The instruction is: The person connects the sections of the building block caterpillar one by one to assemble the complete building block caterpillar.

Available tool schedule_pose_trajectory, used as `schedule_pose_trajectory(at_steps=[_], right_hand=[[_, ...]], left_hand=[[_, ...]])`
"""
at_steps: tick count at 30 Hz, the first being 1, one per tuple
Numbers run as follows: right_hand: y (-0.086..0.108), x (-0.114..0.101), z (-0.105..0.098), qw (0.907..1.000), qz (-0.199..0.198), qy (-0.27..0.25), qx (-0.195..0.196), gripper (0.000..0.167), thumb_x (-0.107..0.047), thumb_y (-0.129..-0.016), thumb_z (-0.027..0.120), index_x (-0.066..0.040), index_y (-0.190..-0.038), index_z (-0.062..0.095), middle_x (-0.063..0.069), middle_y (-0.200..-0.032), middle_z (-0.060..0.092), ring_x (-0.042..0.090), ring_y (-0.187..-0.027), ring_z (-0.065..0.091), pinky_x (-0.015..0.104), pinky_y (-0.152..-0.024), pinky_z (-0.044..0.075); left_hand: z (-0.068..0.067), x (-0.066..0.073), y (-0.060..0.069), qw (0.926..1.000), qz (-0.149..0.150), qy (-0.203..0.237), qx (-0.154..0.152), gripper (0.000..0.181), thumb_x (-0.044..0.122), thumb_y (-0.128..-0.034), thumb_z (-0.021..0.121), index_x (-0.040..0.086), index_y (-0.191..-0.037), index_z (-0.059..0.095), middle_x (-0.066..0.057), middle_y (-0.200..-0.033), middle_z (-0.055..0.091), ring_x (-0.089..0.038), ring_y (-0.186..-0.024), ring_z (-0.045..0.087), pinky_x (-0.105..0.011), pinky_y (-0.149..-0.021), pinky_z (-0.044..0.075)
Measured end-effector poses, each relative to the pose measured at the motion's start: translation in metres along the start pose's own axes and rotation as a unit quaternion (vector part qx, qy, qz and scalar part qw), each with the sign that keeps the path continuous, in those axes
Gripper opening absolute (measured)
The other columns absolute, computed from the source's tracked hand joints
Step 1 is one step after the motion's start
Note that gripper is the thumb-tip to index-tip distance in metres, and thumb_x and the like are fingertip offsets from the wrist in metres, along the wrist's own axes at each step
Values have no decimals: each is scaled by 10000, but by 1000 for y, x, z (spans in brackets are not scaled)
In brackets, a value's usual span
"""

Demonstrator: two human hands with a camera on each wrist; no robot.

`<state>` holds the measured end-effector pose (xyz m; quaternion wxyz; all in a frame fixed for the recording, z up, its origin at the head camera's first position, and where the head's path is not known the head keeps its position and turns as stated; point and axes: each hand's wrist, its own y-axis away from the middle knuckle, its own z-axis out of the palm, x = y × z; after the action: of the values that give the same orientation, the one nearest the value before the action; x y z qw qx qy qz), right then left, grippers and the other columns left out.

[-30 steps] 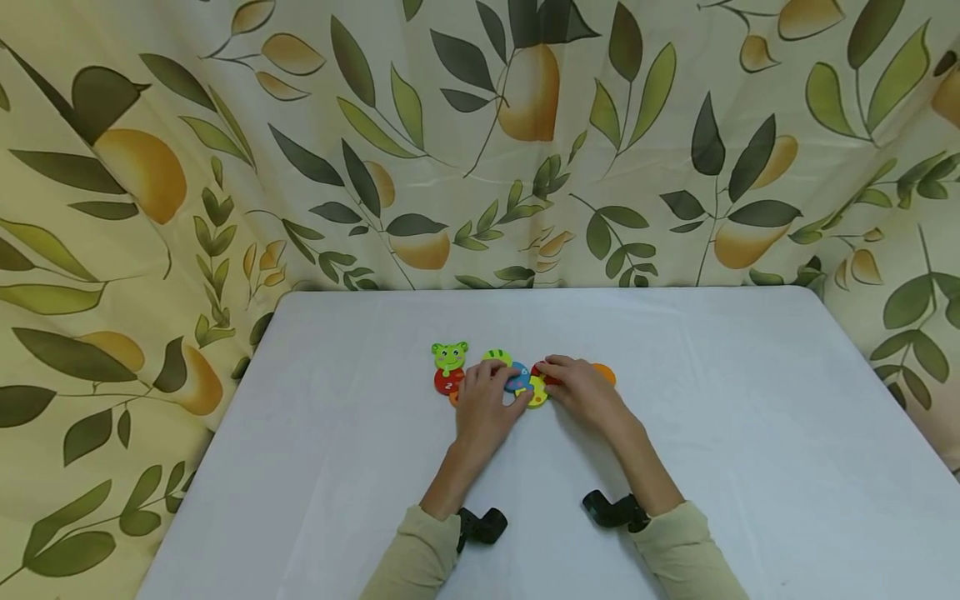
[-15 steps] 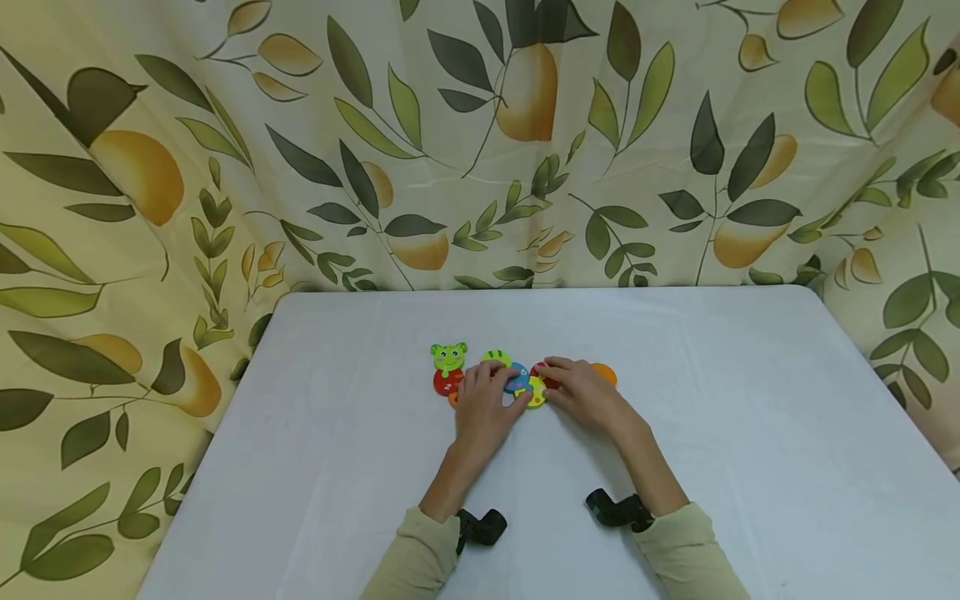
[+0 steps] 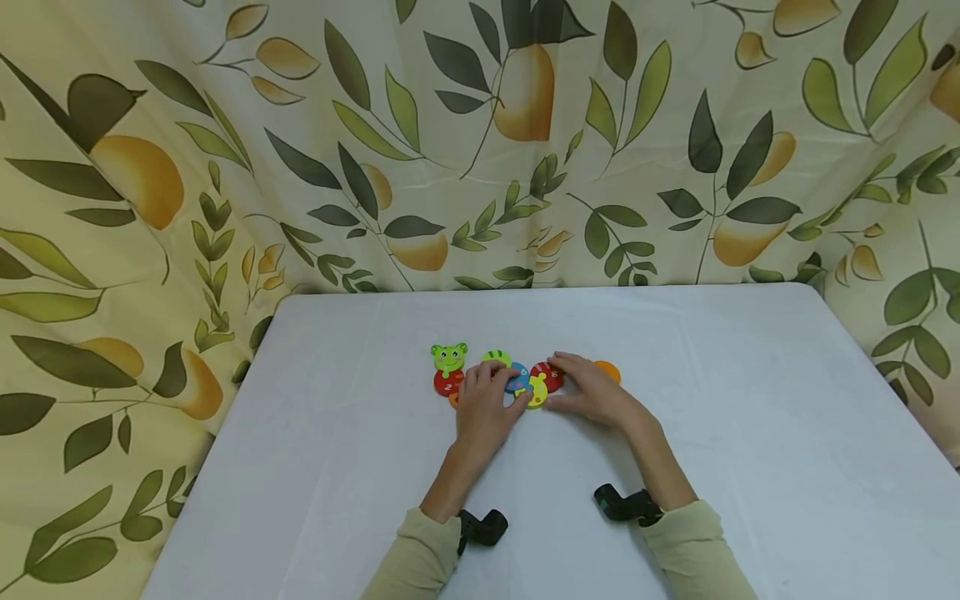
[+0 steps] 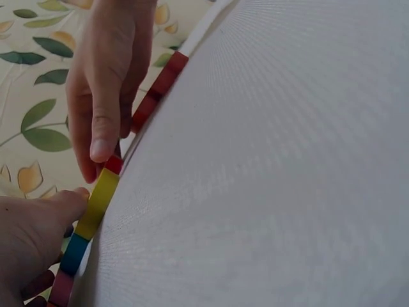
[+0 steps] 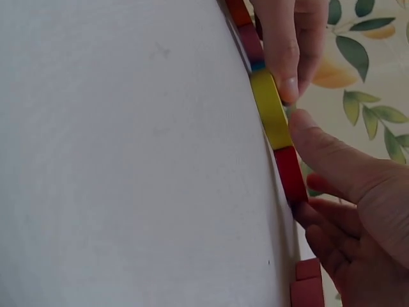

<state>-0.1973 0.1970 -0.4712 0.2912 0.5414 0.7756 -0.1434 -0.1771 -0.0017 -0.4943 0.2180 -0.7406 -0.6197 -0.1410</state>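
Observation:
Flat, colourful wooden puzzle pieces form a caterpillar-like row on the table. My left hand (image 3: 483,408) lies over its middle, with bent fingers and thumb holding the pieces around the blue piece (image 3: 517,379) and the yellow piece (image 3: 536,392). Beside the yellow one lies a striped red piece (image 3: 547,377), joined or touching. My right hand (image 3: 596,396) is at the red piece's right side, thumb and fingers spread apart; a fingertip is at its edge. An orange piece (image 3: 607,371) shows behind the right hand, partly hidden.
At the row's left end are a green animal-face piece (image 3: 448,358) and a red piece marked 2 (image 3: 447,383). A striped green piece (image 3: 496,358) shows above my left fingers. The white-covered table (image 3: 337,500) meets a patterned curtain (image 3: 480,167) behind.
My right hand has drawn slightly right and spread its fingers, uncovering the striped red piece. The left hand stays in place on the row.

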Motion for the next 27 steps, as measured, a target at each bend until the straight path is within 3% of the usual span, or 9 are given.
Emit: schedule_pose_trajectory(at_steps=[6,11,18,24,27], right_hand=[[2,6,-5,9991,-71,-366,189,643,-268,-888,702,-11,-1421,448,214,-1439,471,389,-1276,500,554,-1060,420],[10,8,-19,9967,28,-568,570,487,-183,-952,612,-10,-1388,481,223,-1372,524,379,-1165,583,525,-980,495],[38,8,-31,9973,319,18,659,428,-156,-927,633,24,-1306,551,229,-1207,594,309,-997,574,503,-904,528],[64,6,-21,9942,371,883,486,477,-189,-865,710,25,-1274,591,237,-1283,559,409,-1148,534,556,-947,498],[74,3,-18,9920,227,1125,531,467,-188,-829,755,15,-1232,633,216,-1277,565,406,-1125,544,539,-921,516]], left_hand=[[-1,-1,1,9999,-90,37,-63,470,458,-870,685,247,-1285,617,10,-1328,504,-191,-1254,423,-412,-1032,425],[0,2,1,9995,-52,-297,-135,473,467,-884,662,247,-1299,600,-2,-1335,499,-194,-1269,416,-420,-1039,433],[0,9,2,9983,-6,-543,-219,441,438,-912,635,261,-1312,587,-13,-1353,471,-196,-1293,382,-425,-1061,405],[1,15,2,9953,62,-872,-416,401,391,-938,611,291,-1325,581,-31,-1352,455,-200,-1302,379,-463,-1073,380],[1,19,2,9920,270,-1106,-541,415,332,-940,620,291,-1349,565,-13,-1410,467,-221,-1355,371,-517,-1108,345]])
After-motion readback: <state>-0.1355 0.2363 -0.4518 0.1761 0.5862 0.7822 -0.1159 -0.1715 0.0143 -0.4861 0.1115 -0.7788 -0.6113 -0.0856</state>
